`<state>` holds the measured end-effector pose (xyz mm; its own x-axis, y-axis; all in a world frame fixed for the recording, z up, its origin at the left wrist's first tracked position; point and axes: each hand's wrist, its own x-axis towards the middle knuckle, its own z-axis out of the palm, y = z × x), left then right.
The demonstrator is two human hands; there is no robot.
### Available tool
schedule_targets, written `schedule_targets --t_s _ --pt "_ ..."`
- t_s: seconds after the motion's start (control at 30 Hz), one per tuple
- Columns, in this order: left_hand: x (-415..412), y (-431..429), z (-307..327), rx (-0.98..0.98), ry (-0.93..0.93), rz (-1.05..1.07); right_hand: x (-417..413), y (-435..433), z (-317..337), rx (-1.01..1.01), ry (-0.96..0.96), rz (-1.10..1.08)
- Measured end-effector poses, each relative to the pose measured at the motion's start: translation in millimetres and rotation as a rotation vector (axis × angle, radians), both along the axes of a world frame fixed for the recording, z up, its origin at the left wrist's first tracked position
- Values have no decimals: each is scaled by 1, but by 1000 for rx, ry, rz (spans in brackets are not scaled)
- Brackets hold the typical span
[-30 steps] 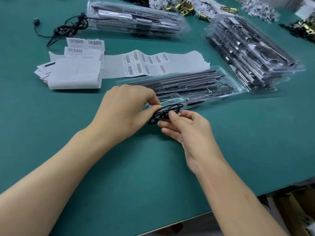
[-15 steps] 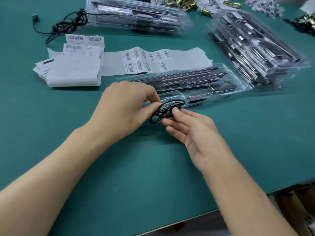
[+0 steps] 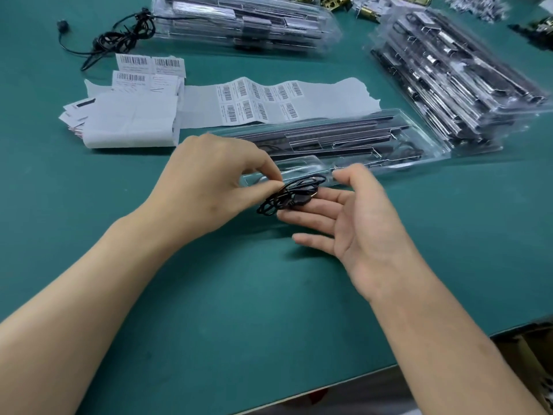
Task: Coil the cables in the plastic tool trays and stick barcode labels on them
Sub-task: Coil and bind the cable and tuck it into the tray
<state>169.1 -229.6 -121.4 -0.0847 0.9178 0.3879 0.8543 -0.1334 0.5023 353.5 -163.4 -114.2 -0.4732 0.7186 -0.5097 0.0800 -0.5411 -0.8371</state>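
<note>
A small coil of thin black cable hangs just above the green table. My left hand pinches its left side between thumb and forefinger. My right hand lies palm up under the coil, its fingers straight and spread, and the coil's plug end rests on the fingertips. Right behind the hands lies a clear plastic tool tray with long dark metal tools in it. A white strip of barcode labels lies behind the tray.
A folded stack of label paper sits at the left. Stacks of filled trays stand at the back and at the right. A tangle of loose black cable lies at the back left. The table's front edge runs near my right forearm.
My right hand has let go of the coil and opened palm up beneath it. My left hand keeps its pinch on the coil.
</note>
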Motion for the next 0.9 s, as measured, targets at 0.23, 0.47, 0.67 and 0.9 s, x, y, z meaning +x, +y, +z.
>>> schedule_targets --t_s 0.23,0.47,0.67,0.9 --pt "4 0 -5 18 121 -22 -9 -4 -8 101 -130 -56" --pt "11 0 -7 76 181 16 -6 1 -11 123 -157 -52" --pt "13 0 -8 108 140 71 -8 2 -13 135 -163 -47" --pt "14 0 -10 95 92 82 -11 1 -16 113 -114 -109"
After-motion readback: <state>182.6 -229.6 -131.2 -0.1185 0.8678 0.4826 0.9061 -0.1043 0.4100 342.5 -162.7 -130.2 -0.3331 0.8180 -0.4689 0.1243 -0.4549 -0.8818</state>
